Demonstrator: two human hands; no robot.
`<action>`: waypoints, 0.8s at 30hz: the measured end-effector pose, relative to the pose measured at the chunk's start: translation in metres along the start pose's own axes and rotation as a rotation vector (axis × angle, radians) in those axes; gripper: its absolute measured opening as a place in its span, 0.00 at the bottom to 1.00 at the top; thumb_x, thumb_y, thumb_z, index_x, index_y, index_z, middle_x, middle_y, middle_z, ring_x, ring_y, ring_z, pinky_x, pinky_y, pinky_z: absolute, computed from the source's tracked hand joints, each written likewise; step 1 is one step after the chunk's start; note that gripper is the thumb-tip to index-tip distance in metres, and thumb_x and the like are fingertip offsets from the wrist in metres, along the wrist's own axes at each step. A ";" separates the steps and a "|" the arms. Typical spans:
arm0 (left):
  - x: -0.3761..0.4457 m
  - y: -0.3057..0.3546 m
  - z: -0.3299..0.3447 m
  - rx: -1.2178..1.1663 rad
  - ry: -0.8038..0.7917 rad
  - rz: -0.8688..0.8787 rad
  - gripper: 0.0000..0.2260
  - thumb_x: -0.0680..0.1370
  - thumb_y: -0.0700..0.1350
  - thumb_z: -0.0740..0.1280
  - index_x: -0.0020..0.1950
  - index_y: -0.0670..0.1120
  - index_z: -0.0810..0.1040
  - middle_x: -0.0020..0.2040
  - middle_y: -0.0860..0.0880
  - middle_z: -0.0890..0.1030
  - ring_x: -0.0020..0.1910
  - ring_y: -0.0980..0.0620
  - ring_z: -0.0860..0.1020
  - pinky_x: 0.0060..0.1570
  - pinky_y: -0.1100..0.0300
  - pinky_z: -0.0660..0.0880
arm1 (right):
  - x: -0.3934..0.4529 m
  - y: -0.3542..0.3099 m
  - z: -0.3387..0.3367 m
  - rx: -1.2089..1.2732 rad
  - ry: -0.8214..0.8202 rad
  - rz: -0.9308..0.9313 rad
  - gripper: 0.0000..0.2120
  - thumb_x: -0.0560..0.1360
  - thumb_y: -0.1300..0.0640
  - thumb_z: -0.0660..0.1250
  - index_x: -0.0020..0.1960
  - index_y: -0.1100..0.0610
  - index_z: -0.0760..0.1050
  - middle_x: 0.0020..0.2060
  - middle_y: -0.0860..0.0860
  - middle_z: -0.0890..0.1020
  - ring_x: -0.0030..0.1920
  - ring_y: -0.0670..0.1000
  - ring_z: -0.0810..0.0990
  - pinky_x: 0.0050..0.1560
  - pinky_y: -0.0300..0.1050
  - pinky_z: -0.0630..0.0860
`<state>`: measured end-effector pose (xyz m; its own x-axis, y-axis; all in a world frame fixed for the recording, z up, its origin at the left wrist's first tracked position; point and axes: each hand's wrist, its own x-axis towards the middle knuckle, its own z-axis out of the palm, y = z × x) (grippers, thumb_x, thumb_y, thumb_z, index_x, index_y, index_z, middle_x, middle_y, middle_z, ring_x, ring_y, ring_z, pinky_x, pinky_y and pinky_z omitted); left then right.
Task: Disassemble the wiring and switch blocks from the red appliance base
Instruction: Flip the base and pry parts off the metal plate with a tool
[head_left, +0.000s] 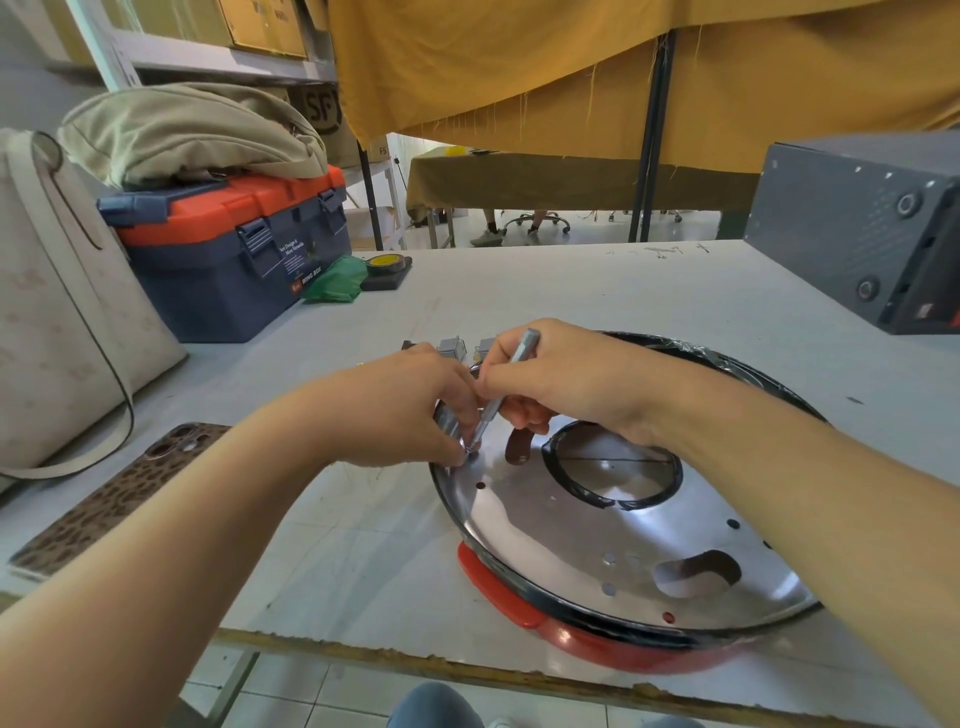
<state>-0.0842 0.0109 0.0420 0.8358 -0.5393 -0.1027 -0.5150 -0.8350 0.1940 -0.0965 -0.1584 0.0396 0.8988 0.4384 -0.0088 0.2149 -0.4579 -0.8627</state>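
So the red appliance base (524, 597) is sitting at the table's (571, 291) near edge, shiny metal plate (545, 530) facing up. My right hand (566, 374) has a silver screwdriver (501, 387) pinched, tip down at the plate's left rim. Left hand (410, 410) fingers curl around a grey part there. Toolbox (234, 249) back left.

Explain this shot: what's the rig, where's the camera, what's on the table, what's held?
No robot here: a person works bare-handed, filmed by a camera on their head looking down. On the table lies a red base topped by a shiny metal plate. The right hand holds a screwdriver, tip down at the plate's left edge. The left hand pinches a small part beside the tip. Behind the hands sit grey switch blocks. A toolbox and phone lie to the left.
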 end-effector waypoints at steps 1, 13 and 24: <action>0.000 0.000 0.001 -0.001 0.001 -0.003 0.05 0.72 0.50 0.71 0.47 0.58 0.80 0.41 0.73 0.63 0.44 0.75 0.63 0.42 0.77 0.59 | 0.000 0.000 -0.001 0.006 0.001 -0.005 0.07 0.75 0.62 0.64 0.37 0.60 0.74 0.24 0.49 0.74 0.25 0.44 0.71 0.30 0.37 0.70; 0.002 0.000 0.005 0.017 0.040 -0.028 0.03 0.72 0.49 0.72 0.44 0.56 0.81 0.42 0.72 0.63 0.44 0.70 0.63 0.41 0.75 0.59 | 0.002 0.002 -0.004 0.020 0.046 -0.015 0.03 0.72 0.63 0.68 0.42 0.62 0.77 0.27 0.49 0.76 0.27 0.43 0.73 0.31 0.37 0.73; 0.000 -0.003 0.009 -0.042 0.087 -0.004 0.02 0.73 0.51 0.70 0.45 0.57 0.80 0.42 0.77 0.60 0.44 0.84 0.60 0.39 0.79 0.61 | 0.002 0.000 -0.005 0.075 0.173 -0.031 0.07 0.76 0.60 0.66 0.39 0.60 0.76 0.25 0.49 0.75 0.29 0.46 0.72 0.29 0.36 0.71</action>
<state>-0.0844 0.0127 0.0323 0.8521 -0.5231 -0.0184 -0.5049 -0.8307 0.2344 -0.0929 -0.1617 0.0418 0.9457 0.3090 0.1003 0.2206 -0.3843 -0.8965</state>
